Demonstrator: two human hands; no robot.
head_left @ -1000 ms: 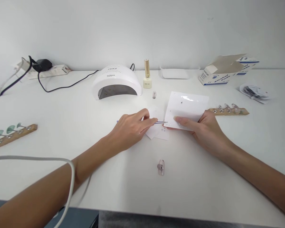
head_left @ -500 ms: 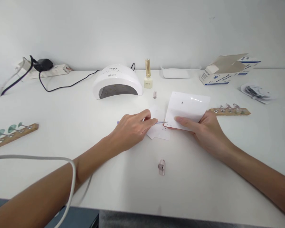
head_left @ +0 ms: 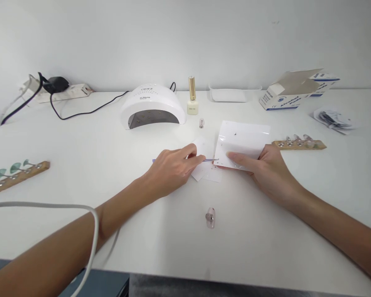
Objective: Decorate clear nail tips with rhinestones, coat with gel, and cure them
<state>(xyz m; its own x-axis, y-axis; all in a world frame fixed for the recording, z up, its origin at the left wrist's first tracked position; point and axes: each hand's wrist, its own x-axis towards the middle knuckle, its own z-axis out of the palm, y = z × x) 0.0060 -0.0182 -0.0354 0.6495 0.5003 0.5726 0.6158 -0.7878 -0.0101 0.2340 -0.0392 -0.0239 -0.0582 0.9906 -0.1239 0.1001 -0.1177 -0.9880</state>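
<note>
My left hand (head_left: 179, 169) is closed around slim purple tweezers (head_left: 210, 159), whose tip is at the lower left corner of a white sheet. That glossy sheet (head_left: 243, 138) is pinched in my right hand (head_left: 262, 167), thumb on top and fingers beneath. A few tiny dark and shiny bits, like nail gems, dot its surface. Under the tweezers lie loose white papers (head_left: 212, 175) with more small specks. Nearer the table's front edge rests a clear pinkish nail tip (head_left: 210, 218) on a small holder. A second nail tip (head_left: 201, 123) stands beyond the papers.
Behind are a white nail lamp (head_left: 154, 105), a polish bottle (head_left: 192, 101) with gold cap, a white tray (head_left: 228, 95) and an alcohol pad box (head_left: 287, 93). Wooden nail stands (head_left: 315, 145) (head_left: 34, 170) flank me. A white cable (head_left: 92, 231) crosses my left forearm.
The sheet in my right hand has tilted slightly and its far edge has shifted a little left. My left hand and the tweezers have hardly moved.
</note>
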